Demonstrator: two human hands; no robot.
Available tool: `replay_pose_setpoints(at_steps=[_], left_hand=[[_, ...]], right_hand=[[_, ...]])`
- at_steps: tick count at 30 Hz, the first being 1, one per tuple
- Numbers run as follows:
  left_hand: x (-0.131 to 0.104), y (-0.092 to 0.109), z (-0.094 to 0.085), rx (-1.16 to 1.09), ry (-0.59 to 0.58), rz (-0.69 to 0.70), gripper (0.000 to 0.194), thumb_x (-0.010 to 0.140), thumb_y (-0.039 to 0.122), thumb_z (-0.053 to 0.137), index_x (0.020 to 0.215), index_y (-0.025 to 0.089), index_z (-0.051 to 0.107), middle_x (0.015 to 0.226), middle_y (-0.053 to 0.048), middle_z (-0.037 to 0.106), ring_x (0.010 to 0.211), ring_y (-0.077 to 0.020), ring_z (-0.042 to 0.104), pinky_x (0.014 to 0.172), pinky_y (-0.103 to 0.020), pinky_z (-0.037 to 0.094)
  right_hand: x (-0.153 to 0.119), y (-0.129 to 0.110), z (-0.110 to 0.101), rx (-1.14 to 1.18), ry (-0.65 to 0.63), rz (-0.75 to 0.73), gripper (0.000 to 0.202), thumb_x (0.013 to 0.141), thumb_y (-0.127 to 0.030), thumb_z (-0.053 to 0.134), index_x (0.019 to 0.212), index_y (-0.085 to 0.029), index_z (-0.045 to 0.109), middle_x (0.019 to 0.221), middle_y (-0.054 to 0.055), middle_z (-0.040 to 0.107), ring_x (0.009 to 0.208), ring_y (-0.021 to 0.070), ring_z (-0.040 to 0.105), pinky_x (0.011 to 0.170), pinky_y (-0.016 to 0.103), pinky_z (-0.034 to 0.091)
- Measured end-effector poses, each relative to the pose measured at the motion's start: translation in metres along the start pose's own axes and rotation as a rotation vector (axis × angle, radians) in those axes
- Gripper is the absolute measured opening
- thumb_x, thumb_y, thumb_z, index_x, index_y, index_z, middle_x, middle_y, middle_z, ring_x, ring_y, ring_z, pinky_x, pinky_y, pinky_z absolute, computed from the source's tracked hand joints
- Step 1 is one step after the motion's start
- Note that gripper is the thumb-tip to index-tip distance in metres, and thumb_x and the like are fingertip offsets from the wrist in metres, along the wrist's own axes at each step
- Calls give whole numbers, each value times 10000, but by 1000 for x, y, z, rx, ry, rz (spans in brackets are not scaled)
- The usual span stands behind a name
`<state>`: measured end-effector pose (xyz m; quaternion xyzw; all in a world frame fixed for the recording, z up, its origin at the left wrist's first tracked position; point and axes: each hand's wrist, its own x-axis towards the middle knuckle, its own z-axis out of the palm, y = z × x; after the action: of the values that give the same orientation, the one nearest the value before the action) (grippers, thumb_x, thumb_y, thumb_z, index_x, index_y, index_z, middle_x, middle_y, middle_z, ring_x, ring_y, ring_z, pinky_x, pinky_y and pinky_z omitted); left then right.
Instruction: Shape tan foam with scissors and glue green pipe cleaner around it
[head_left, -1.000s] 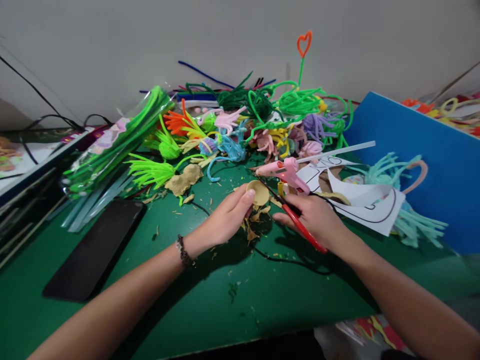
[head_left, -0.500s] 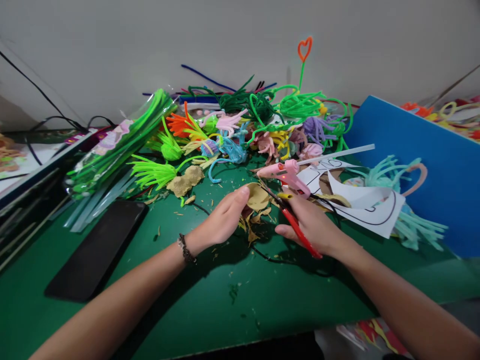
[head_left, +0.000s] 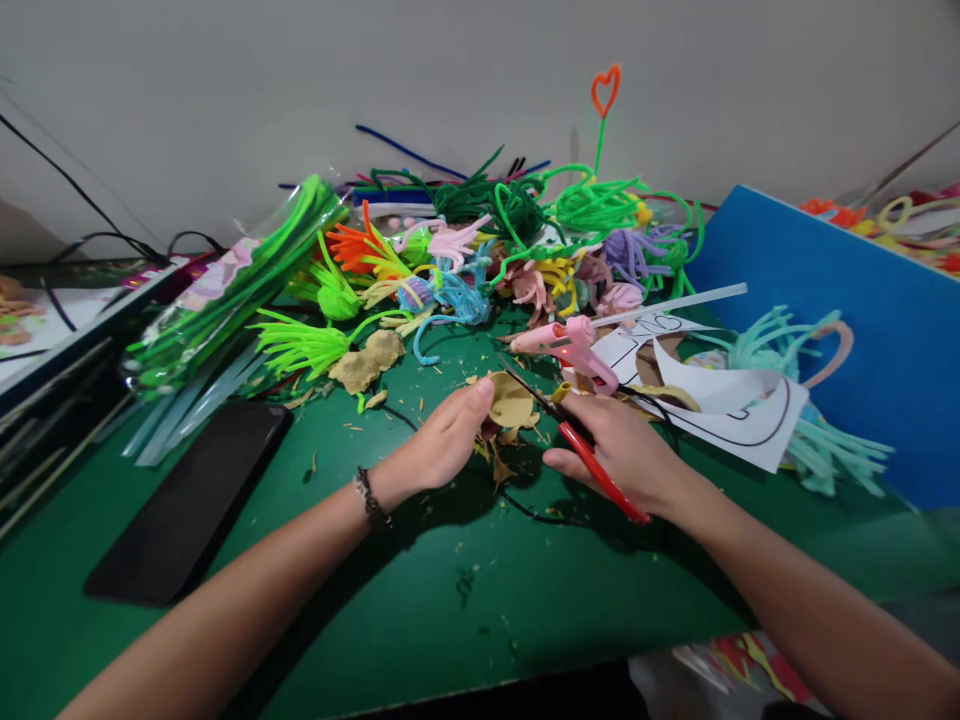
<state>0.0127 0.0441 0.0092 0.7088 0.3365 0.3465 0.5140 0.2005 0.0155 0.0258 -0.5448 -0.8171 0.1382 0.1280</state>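
Note:
My left hand (head_left: 446,437) pinches a rounded tan piece (head_left: 513,402), thin like paper or felt, between thumb and fingers. My right hand (head_left: 622,450) is closed around red-handled scissors (head_left: 592,462), whose dark blades point up and left beside the tan piece's right edge. Torn tan scraps (head_left: 504,462) lie just below the piece. A pink glue gun (head_left: 568,350) with a clear glue stick rests right behind the scissors. To the left lie two joined tan rounded pieces (head_left: 367,362) near a bright green tassel of pipe cleaners (head_left: 300,345).
A black phone (head_left: 191,500) lies at left, beside clear glue sticks (head_left: 176,415) and a bag of green pipe cleaners (head_left: 240,285). Colourful pipe-cleaner bundles (head_left: 457,290) pile up along the wall. White paper cutouts (head_left: 757,410) and a blue board (head_left: 847,370) stand at right.
The scissors' blades have shifted slightly up and left along the tan piece's edge and look closer together. Both hands stay almost in place; the whole view has drifted a little.

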Motion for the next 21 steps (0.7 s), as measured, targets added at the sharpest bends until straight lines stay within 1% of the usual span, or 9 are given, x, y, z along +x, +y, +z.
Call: replay_pose_setpoints(at_steps=[5, 9, 13, 18, 20, 21], left_hand=[[0, -2, 2, -68, 25, -46, 551, 787, 679, 205, 618, 188, 387, 619, 12, 402, 577, -115, 364, 562, -250, 352], [1, -1, 3, -160, 3, -91, 544, 779, 687, 219, 596, 193, 357, 575, 27, 366, 531, -103, 324, 531, -252, 317], [2, 0, 2, -183, 8, -125, 538, 767, 695, 233, 593, 199, 350, 548, 37, 340, 499, -96, 295, 514, -257, 305], [2, -2, 0, -246, 29, -158, 541, 738, 712, 274, 605, 198, 378, 555, 34, 374, 464, -86, 295, 475, -254, 300], [3, -3, -2, -273, -12, -115, 557, 726, 723, 284, 600, 192, 392, 542, 42, 354, 453, -78, 286, 457, -243, 288], [3, -2, -3, -274, -46, -85, 557, 711, 727, 318, 606, 187, 404, 535, 49, 342, 453, -75, 287, 454, -236, 287]], right_hand=[[-1, -1, -1, 2, 4, 19, 620, 712, -752, 232, 693, -182, 474, 607, 48, 534, 529, 146, 430, 514, 271, 320], [-1, -1, -1, -36, 52, 7, 613, 727, -736, 252, 660, -181, 502, 533, 22, 486, 483, 128, 382, 482, 254, 296], [-1, 0, -2, -51, 105, -18, 593, 740, -717, 286, 623, -187, 526, 494, -1, 432, 466, 121, 362, 470, 242, 274], [0, 1, 1, -3, 133, -19, 580, 741, -712, 299, 550, -196, 481, 464, -18, 385, 445, 110, 340, 457, 233, 244], [0, 1, 2, 33, 148, -26, 575, 745, -711, 292, 536, -196, 442, 466, -20, 385, 448, 108, 344, 460, 232, 246], [0, 1, 2, 52, 153, -22, 571, 744, -713, 290, 535, -198, 420, 468, -22, 387, 449, 108, 350, 461, 232, 247]])
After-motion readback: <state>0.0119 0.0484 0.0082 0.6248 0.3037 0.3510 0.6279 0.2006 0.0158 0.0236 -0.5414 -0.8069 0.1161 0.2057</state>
